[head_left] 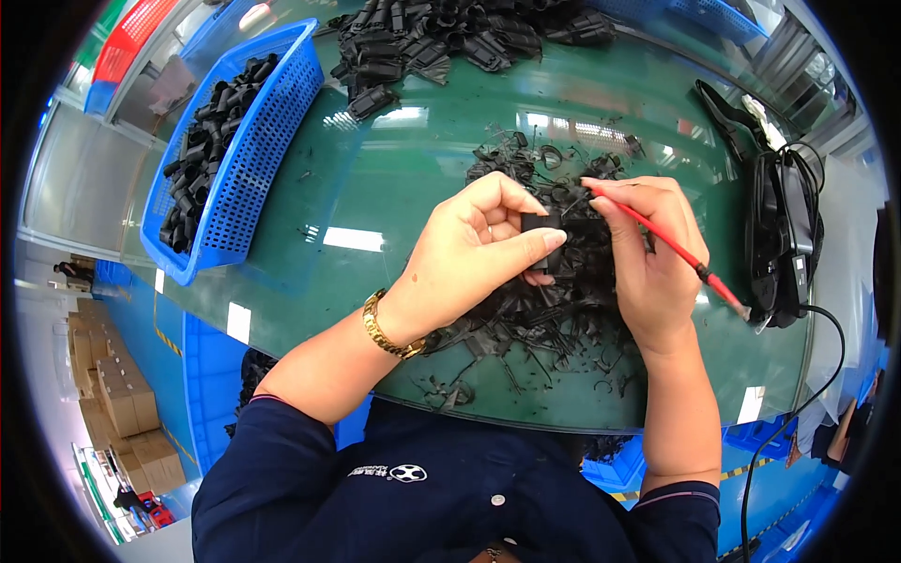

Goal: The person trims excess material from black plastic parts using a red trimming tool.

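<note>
My left hand (462, 251) pinches a small black plastic part (537, 223) between thumb and fingers over the middle of the table. In my right hand (657, 267) is a slim red pen-shaped tool (661, 231), held like a pencil. Its front end lies at my fingertips, to the right of the black part; the exact tip is hard to make out. Beneath and around both hands spreads a heap of thin black scraps (563, 324).
The table (310, 272) has a glossy green top. A blue perforated basket (246, 188) of black parts stands at left, and a pile of black parts (441, 38) lies at the far side. At right sits a black corded device (779, 235), its cable hanging over the edge.
</note>
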A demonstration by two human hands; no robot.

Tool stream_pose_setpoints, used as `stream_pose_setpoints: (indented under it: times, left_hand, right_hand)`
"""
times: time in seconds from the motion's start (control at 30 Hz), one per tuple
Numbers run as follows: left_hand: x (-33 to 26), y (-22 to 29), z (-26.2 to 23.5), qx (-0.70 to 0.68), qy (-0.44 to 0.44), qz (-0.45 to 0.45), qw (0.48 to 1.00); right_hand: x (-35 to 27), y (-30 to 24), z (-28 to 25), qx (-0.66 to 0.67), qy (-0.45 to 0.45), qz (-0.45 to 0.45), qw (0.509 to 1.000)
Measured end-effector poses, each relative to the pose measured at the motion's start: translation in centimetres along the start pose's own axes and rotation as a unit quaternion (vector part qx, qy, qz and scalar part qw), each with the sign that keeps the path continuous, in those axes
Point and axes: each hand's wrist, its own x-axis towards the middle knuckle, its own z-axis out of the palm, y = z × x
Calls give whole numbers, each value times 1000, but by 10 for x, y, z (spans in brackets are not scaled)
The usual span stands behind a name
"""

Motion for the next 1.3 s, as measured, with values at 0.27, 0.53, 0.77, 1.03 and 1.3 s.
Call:
stream_pose_setpoints:
  times: [0.27, 0.53, 0.77, 1.03, 1.3]
  left_hand:
    - [0, 1, -4, -44, -42, -2, 998]
    - [0, 5, -4, -22, -39, -41, 998]
    - [1, 4, -1, -6, -37, -51, 998]
    - [-2, 5, 0, -6, -48, -24, 999]
    - [0, 4, -6, 56, -15, -51, 997]
  right_hand:
    - [5, 10, -21, 4, -3, 205, 979]
    - [0, -6, -13, 403, -52, 270, 873]
    - [-6, -3, -1, 192, -24, 162, 968]
    - [-4, 13, -7, 123, -23, 198, 972]
    - [-2, -10, -12, 392, -89, 276, 873]
